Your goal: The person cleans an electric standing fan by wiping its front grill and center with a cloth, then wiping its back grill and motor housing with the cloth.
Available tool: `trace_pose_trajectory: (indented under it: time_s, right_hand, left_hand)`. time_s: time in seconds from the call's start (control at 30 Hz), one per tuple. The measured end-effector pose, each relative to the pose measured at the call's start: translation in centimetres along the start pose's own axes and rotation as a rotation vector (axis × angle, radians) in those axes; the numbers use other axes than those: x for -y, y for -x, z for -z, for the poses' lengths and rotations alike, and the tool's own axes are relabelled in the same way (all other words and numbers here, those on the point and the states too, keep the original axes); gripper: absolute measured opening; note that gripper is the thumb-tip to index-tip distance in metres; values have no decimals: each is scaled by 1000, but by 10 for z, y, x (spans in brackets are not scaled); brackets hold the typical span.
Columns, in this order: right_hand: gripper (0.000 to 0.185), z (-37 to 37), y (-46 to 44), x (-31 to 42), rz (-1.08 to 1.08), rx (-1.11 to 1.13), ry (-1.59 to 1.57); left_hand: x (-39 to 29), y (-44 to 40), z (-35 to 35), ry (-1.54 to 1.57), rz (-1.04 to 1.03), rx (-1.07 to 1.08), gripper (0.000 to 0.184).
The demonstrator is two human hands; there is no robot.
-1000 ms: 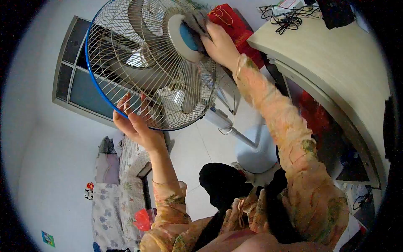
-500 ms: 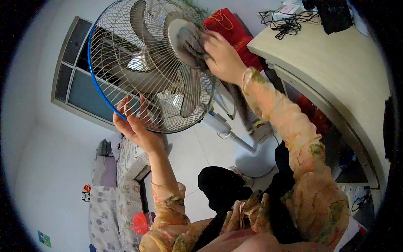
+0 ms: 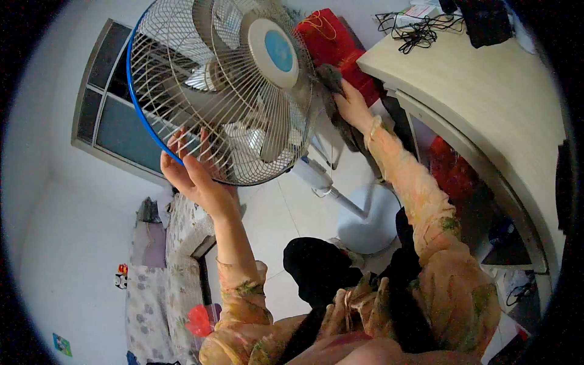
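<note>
At 11 o'clock in your view is a large round fan with a cage of thin, curved pale wires (image 3: 245, 125), edged by a smooth, bright blue rim (image 3: 138, 109). A rounded off-white hub cap with a light-blue oval centre (image 3: 279, 51) bulges toward the cage's 2 o'clock side; broad grey blades (image 3: 204, 108) show through the wires.

Your left hand (image 3: 198, 177) is at the cage's 7 o'clock edge, fingers spread and curled around the rim. Your right hand (image 3: 353, 104), just off the cage's 3 o'clock side, pinches a soft, crumpled dark-grey cloth (image 3: 330, 79), its fingers pressed together. The cloth bunches beside the wires and droops in limp folds; whether it touches them, you cannot tell.

Toward 4 o'clock, a slim, pale pole (image 3: 347, 202) meets a smooth, flat round base (image 3: 369, 226) on glossy floor tiles (image 3: 267, 213). A red bag with a thin cord handle (image 3: 328, 45) is near 12 o'clock. At 2 o'clock, a pale, curved-edged desk (image 3: 486, 91) carries tangled black cables (image 3: 418, 35). A flower-patterned fabric sofa (image 3: 149, 301) lies at 8 o'clock.
</note>
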State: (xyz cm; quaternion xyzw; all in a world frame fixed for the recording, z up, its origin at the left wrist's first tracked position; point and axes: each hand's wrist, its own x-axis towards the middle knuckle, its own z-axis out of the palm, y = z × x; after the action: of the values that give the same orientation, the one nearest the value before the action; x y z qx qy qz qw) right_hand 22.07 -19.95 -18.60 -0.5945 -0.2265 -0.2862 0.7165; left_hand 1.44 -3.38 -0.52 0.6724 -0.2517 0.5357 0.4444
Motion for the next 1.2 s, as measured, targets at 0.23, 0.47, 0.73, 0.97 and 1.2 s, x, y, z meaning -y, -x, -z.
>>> trace_pose_trajectory:
  time_s: [0.23, 0.47, 0.73, 0.97, 1.2]
  right_hand:
    - [40, -19, 65, -11, -485, 94, -642]
    - [45, -45, 58, -27, -285, 170, -503]
    - [25, -13, 59, -42, -300, 371, -817]
    - [43, 14, 67, -70, -319, 286, -486]
    - [41, 17, 81, -73, -407, 109, -421]
  left_hand:
    - [60, 38, 27, 205, 318, -13, 45]
    - [196, 162, 40, -192, 838, 84, 70]
    - [205, 182, -22, -355, 686, -218, 50]
    - [240, 195, -6, -236, 681, -213, 62]
    - [216, 184, -2, -262, 734, -82, 48]
